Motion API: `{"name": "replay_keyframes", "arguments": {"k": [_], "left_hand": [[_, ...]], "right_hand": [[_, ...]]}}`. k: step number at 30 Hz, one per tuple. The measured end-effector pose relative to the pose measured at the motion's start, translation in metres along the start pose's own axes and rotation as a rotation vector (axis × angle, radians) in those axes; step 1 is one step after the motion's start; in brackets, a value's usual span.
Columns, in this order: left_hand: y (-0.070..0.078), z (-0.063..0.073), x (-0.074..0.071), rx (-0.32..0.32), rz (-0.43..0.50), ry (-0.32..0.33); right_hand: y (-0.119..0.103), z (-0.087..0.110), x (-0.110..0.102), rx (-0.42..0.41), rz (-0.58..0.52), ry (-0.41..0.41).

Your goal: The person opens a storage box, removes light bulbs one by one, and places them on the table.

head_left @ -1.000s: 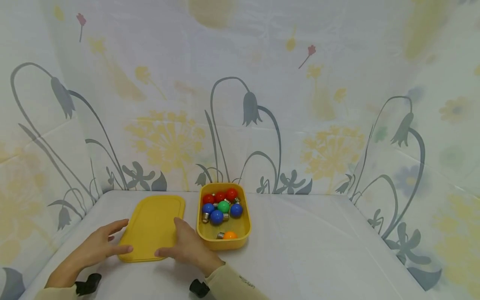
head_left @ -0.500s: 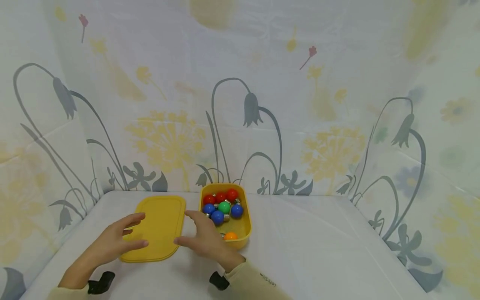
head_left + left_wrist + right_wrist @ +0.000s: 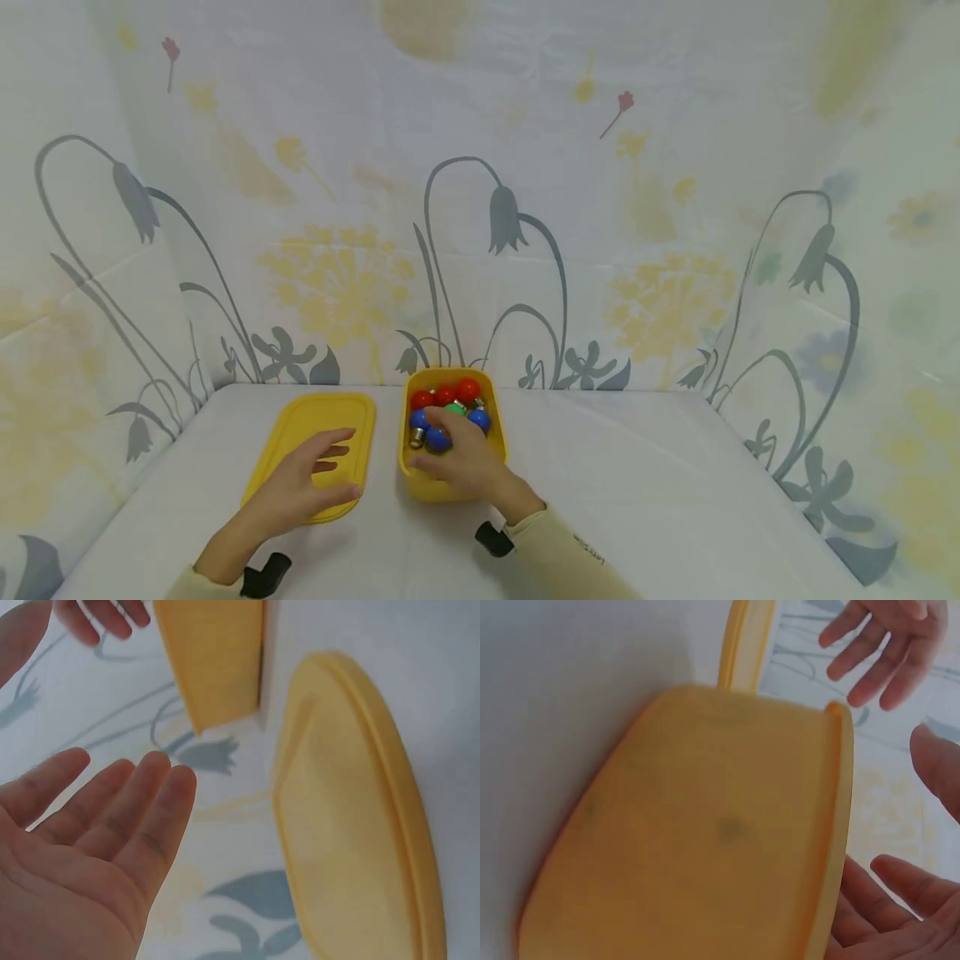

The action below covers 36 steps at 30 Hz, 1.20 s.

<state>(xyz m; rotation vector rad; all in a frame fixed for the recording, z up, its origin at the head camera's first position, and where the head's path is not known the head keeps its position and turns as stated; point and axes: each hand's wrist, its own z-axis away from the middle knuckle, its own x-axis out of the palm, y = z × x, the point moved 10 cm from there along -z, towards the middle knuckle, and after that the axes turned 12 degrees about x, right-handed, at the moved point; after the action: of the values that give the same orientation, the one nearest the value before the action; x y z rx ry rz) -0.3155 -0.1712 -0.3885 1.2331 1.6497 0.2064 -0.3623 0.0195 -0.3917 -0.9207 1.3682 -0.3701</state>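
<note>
1. Viewing the scene from the head camera, we find the yellow box upright on the white worktop, just right of the yellow lid, which lies flat and apart from it.
2. Inside the box we see red bulbs toward the far end, then blue bulbs and a green bulb; metal screw bases show among them.
3. The right grip is spread above the box, thumb and fingers parted; we see nothing pinched. In the right wrist view the rim hides some of its fingers, so we cannot tell whether they touch a bulb.
4. The left grip is likewise spread, above the lid and holding nothing.
5. We judge each bulb light, hard and rather slippery on its smooth round side; glass or plastic we cannot tell, so we would treat it as fragile. The best hold is a gentle pinch across the widest part of the globe, or on the ridged base where it lies exposed.
6. We judge the box thin-walled and slightly flexible, best steadied by opposite walls beneath the rim; the lid, light and bendable, is best lifted by its raised edge.
</note>
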Motion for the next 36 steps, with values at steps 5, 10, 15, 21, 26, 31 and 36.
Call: {"name": "replay_keyframes", "arguments": {"k": [5, 10, 15, 21, 26, 31, 36], "left_hand": [[0.0, -0.008, 0.027, -0.055, 0.044, -0.049], [0.002, -0.017, 0.048, -0.069, 0.086, -0.069], [0.003, -0.025, 0.063, -0.091, 0.106, -0.034], [-0.002, -0.031, 0.072, -0.158, 0.143, 0.019], [-0.01, -0.033, 0.075, -0.195, 0.172, 0.057], [-0.013, -0.034, 0.077, -0.195, 0.191, 0.078], [-0.014, -0.035, 0.08, -0.189, 0.224, 0.077]], "right_hand": [[0.011, -0.003, -0.011, -0.005, 0.012, -0.009], [0.019, -0.008, -0.02, 0.002, 0.069, -0.005], [0.028, -0.013, -0.023, 0.003, 0.099, -0.035], [0.033, -0.018, -0.021, -0.013, 0.105, -0.092], [0.035, -0.019, -0.017, -0.022, 0.097, -0.153], [0.036, -0.021, -0.015, -0.022, 0.108, -0.171], [0.036, -0.022, -0.012, -0.014, 0.16, -0.197]]}}
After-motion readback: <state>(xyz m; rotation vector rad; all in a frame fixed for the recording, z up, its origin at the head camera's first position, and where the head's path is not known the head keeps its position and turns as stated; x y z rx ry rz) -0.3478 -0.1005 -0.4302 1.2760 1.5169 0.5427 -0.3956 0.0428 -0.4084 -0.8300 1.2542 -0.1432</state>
